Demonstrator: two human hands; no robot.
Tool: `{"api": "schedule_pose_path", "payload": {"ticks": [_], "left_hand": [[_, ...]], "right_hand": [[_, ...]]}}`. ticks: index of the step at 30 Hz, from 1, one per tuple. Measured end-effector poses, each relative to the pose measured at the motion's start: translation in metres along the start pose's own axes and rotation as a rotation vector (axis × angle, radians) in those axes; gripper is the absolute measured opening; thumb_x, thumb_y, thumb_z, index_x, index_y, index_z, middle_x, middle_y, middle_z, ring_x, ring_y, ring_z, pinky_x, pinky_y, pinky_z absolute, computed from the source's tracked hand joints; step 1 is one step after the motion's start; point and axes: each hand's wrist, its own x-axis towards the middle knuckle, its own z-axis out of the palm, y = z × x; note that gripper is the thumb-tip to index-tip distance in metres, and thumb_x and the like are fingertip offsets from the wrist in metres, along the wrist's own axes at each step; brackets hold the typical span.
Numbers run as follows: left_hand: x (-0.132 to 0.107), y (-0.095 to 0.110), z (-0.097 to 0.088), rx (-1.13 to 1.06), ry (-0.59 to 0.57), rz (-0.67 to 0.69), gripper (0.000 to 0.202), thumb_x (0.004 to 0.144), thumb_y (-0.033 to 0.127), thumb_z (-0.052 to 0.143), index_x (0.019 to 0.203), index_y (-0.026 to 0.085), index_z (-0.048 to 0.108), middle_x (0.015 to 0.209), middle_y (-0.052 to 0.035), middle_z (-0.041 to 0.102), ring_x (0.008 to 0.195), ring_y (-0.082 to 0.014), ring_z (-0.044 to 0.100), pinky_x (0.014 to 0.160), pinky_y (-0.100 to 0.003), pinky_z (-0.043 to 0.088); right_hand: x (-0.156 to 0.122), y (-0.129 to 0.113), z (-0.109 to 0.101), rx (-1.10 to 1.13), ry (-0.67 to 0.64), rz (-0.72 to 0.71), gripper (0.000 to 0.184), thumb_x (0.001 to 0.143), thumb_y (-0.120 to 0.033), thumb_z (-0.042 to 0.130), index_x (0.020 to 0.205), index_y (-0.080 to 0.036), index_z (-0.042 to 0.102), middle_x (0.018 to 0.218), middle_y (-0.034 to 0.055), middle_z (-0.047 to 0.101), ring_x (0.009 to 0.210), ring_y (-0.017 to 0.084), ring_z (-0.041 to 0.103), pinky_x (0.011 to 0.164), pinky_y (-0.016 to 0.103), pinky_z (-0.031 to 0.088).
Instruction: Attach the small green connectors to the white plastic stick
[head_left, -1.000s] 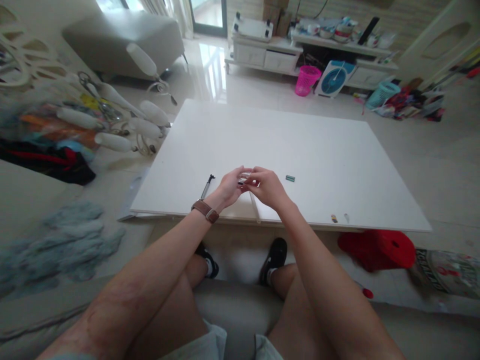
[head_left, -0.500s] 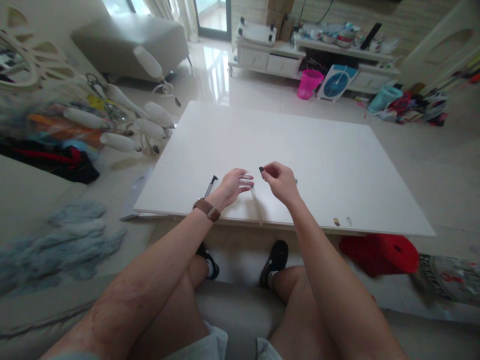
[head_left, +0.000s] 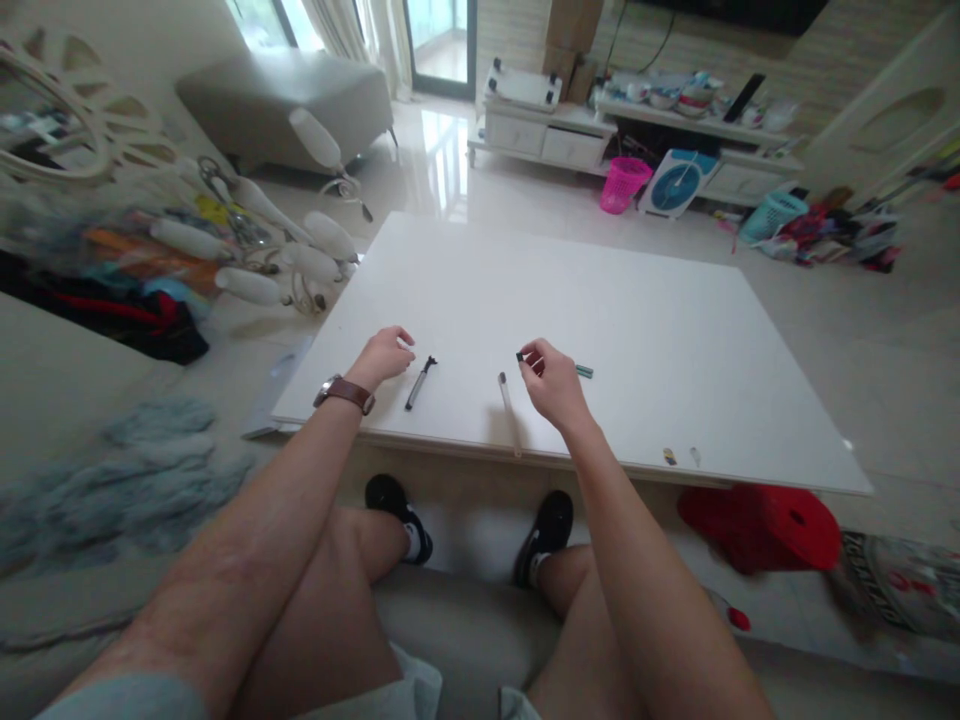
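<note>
My left hand (head_left: 385, 355) is over the left part of the white table (head_left: 585, 290), its fingers curled around something small and pale that I cannot make out. Just right of it lies a slim grey-and-black tool (head_left: 421, 384) with a forked black tip. My right hand (head_left: 552, 382) pinches a small black piece (head_left: 520, 357) between thumb and fingers. Between the hands, a clear thin tube (head_left: 510, 412) with a dark end lies near the front edge. A dark green stick-like piece (head_left: 584, 371) shows beyond my right hand, partly hidden by it.
Two small items, a yellow-and-dark piece (head_left: 670, 456) and a pale loop-shaped piece (head_left: 695, 456), lie near the front edge at right. A lamp with white shades (head_left: 307, 262) stands by the table's left side. A red roll (head_left: 795, 528) is below the right corner.
My left hand has moved left, away from the clear tube and past the grey-and-black tool. My right hand has shifted slightly down and left, still pinching the black piece. The view has tilted a little.
</note>
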Motion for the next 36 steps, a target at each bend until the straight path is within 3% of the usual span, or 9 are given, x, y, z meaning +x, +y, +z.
{"api": "schedule_pose_path", "payload": {"ticks": [7, 15, 19, 22, 24, 27, 29, 32, 36], "left_hand": [[0.007, -0.034, -0.013, 0.122, 0.098, -0.086, 0.027, 0.068, -0.011, 0.063, 0.069, 0.015, 0.058, 0.042, 0.009, 0.041, 0.05, -0.0095, 0.041, 0.065, -0.021, 0.034], [0.014, -0.04, -0.01, 0.188, 0.121, -0.09, 0.026, 0.061, 0.003, 0.074, 0.059, 0.018, 0.054, 0.052, 0.0019, 0.049, 0.069, -0.0191, 0.053, 0.075, -0.028, 0.041], [0.016, -0.027, -0.008, 0.245, 0.141, -0.039, 0.019, 0.059, 0.004, 0.069, 0.07, 0.017, 0.059, 0.069, -0.0048, 0.059, 0.089, -0.0266, 0.058, 0.089, -0.037, 0.042], [0.003, 0.003, 0.008, 0.208, 0.165, 0.133, 0.024, 0.065, 0.008, 0.064, 0.087, 0.017, 0.064, 0.089, -0.0076, 0.065, 0.095, -0.0247, 0.059, 0.092, -0.038, 0.042], [-0.013, 0.028, 0.029, 0.0, 0.025, 0.2, 0.015, 0.073, 0.018, 0.062, 0.087, 0.016, 0.066, 0.087, -0.0078, 0.067, 0.083, -0.0213, 0.061, 0.083, -0.036, 0.046], [-0.04, 0.056, 0.064, -0.422, -0.432, 0.073, 0.023, 0.079, 0.036, 0.065, 0.083, 0.013, 0.069, 0.087, -0.0107, 0.07, 0.077, -0.0193, 0.063, 0.075, -0.033, 0.048], [-0.053, 0.064, 0.082, -0.639, -0.576, 0.005, 0.031, 0.077, 0.041, 0.07, 0.085, 0.011, 0.071, 0.087, -0.0121, 0.071, 0.078, -0.0181, 0.064, 0.075, -0.032, 0.048], [-0.06, 0.063, 0.092, -0.866, -0.652, -0.019, 0.03, 0.076, 0.039, 0.076, 0.085, 0.011, 0.071, 0.086, -0.0107, 0.071, 0.077, -0.0153, 0.064, 0.077, -0.029, 0.047], [-0.058, 0.056, 0.088, -0.943, -0.628, -0.024, 0.022, 0.074, 0.029, 0.078, 0.081, 0.01, 0.07, 0.086, -0.0092, 0.07, 0.075, -0.0126, 0.062, 0.077, -0.027, 0.047]], "right_hand": [[-0.007, 0.001, -0.008, 0.012, -0.034, 0.002, 0.012, 0.084, -0.018, 0.054, 0.094, -0.021, 0.061, 0.075, 0.0008, 0.065, 0.067, 0.015, 0.059, 0.066, 0.028, 0.043], [-0.008, 0.006, -0.015, 0.311, -0.029, 0.178, 0.01, 0.079, -0.026, 0.06, 0.084, -0.019, 0.055, 0.072, 0.0005, 0.065, 0.065, 0.016, 0.065, 0.064, 0.028, 0.049], [-0.005, 0.007, -0.016, 0.385, -0.012, 0.219, 0.013, 0.076, -0.028, 0.063, 0.08, -0.018, 0.056, 0.074, 0.0011, 0.065, 0.067, 0.016, 0.065, 0.062, 0.027, 0.048], [-0.004, 0.004, -0.018, 0.274, 0.021, 0.172, 0.009, 0.076, -0.026, 0.064, 0.077, -0.017, 0.059, 0.078, 0.0016, 0.067, 0.07, 0.015, 0.064, 0.062, 0.026, 0.045], [-0.003, 0.0, -0.017, 0.195, 0.052, 0.125, 0.007, 0.078, -0.024, 0.063, 0.077, -0.018, 0.06, 0.078, 0.0013, 0.067, 0.07, 0.015, 0.063, 0.061, 0.025, 0.044], [-0.001, -0.005, -0.012, 0.127, 0.086, 0.019, 0.002, 0.08, -0.019, 0.059, 0.079, -0.018, 0.061, 0.082, 0.0023, 0.066, 0.072, 0.014, 0.062, 0.06, 0.024, 0.044], [-0.001, -0.006, -0.006, 0.083, 0.077, -0.075, 0.003, 0.081, -0.015, 0.059, 0.079, -0.018, 0.06, 0.085, 0.0031, 0.065, 0.075, 0.015, 0.061, 0.062, 0.024, 0.046], [-0.001, -0.007, 0.002, -0.002, 0.023, -0.192, 0.007, 0.081, -0.011, 0.058, 0.079, -0.018, 0.06, 0.087, 0.0033, 0.065, 0.079, 0.015, 0.059, 0.068, 0.026, 0.046], [-0.005, -0.013, 0.006, -0.029, -0.05, -0.267, 0.009, 0.081, -0.01, 0.059, 0.082, -0.018, 0.062, 0.088, 0.0032, 0.066, 0.085, 0.017, 0.059, 0.073, 0.028, 0.046]]}}
